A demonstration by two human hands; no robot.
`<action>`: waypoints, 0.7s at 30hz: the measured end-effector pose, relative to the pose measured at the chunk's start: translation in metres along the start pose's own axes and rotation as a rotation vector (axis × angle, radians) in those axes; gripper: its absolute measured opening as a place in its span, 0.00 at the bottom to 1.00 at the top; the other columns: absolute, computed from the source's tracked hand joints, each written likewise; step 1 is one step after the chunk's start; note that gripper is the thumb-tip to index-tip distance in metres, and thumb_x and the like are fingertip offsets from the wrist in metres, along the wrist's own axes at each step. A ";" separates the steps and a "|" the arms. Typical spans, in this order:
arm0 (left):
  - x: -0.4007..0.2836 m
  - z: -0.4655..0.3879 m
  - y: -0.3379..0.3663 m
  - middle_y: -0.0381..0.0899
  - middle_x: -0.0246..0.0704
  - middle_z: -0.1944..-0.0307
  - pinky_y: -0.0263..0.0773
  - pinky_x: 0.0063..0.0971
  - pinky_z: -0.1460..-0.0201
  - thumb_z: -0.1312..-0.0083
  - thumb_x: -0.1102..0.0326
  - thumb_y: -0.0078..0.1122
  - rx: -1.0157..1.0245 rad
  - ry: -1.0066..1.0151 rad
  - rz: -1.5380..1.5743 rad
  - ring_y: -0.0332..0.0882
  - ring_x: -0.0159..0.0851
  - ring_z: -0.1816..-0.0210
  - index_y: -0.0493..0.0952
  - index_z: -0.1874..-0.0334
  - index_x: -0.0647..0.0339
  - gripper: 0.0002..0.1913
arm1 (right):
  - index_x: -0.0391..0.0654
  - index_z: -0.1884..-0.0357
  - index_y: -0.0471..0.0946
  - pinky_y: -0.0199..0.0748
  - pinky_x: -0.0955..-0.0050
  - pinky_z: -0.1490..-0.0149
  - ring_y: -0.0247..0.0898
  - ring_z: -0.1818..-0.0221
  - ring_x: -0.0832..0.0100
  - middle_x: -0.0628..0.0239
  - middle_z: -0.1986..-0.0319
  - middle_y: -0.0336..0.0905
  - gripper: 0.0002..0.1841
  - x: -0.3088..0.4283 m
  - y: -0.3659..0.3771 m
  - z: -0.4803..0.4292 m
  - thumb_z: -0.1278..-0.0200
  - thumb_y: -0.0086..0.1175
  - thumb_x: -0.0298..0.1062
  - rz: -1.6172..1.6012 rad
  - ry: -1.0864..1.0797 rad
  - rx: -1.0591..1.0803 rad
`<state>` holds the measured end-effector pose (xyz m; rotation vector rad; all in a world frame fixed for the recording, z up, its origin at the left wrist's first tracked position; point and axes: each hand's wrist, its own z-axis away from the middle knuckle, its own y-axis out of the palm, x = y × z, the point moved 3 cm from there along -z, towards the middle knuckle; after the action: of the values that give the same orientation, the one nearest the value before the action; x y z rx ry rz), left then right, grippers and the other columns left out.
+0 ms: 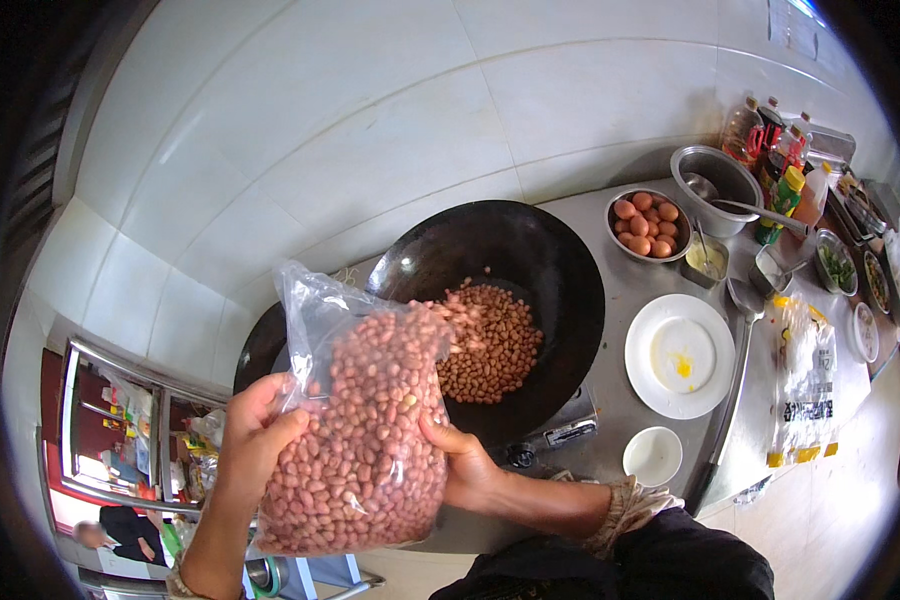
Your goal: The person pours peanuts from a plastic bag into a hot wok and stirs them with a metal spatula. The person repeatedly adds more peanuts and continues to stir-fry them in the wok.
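A clear plastic bag of peanuts [360, 442] is held tilted between both hands. My left hand [259, 424] pinches its upper left edge, thumb over the film. On the opposite side my right hand [461, 461] grips the bag, thumb in front and the fingers partly hidden behind it. Red-skinned peanuts [491, 341] spill from the bag's mouth into a black wok [562, 300], blurred where they fall. A heap of them covers the bottom of the wok. The bag's lower part is still full and hides the wok's near left side.
Right of the wok are a steel bowl of brown eggs [646, 225], a white plate [649, 352] with yellow residue, a small white bowl [652, 456] and a long-handled ladle [735, 375]. Farther off stand a steel pot [686, 161] and bottles [787, 187]. A person [127, 532] appears lower left.
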<state>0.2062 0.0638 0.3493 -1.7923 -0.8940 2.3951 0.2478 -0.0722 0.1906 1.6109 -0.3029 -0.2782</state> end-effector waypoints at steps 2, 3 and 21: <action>-0.001 0.004 -0.001 0.79 0.32 0.62 0.69 0.14 0.61 0.42 0.78 0.49 0.023 0.010 0.018 0.74 0.23 0.65 0.71 0.51 0.70 0.15 | 0.44 0.37 0.57 0.58 0.55 0.37 0.61 0.41 0.62 0.60 0.43 0.65 0.37 0.009 0.004 0.005 0.43 0.55 0.53 0.080 -0.027 0.037; -0.005 0.006 0.000 0.79 0.33 0.63 0.69 0.15 0.62 0.42 0.78 0.49 0.032 0.022 -0.004 0.74 0.23 0.65 0.71 0.51 0.70 0.15 | 0.45 0.37 0.56 0.57 0.55 0.37 0.60 0.41 0.62 0.60 0.43 0.65 0.38 0.013 0.007 0.006 0.44 0.56 0.54 0.123 -0.043 0.058; -0.039 0.002 0.008 0.80 0.37 0.69 0.71 0.17 0.62 0.43 0.78 0.47 0.005 -0.020 -0.099 0.77 0.27 0.66 0.71 0.54 0.74 0.14 | 0.48 0.34 0.56 0.48 0.54 0.32 0.52 0.35 0.59 0.61 0.36 0.56 0.35 0.014 0.015 -0.019 0.36 0.33 0.63 -0.153 -0.047 0.077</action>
<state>0.2197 0.0430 0.3803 -1.6829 -0.9535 2.3571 0.2671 -0.0602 0.2069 1.7087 -0.2291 -0.4266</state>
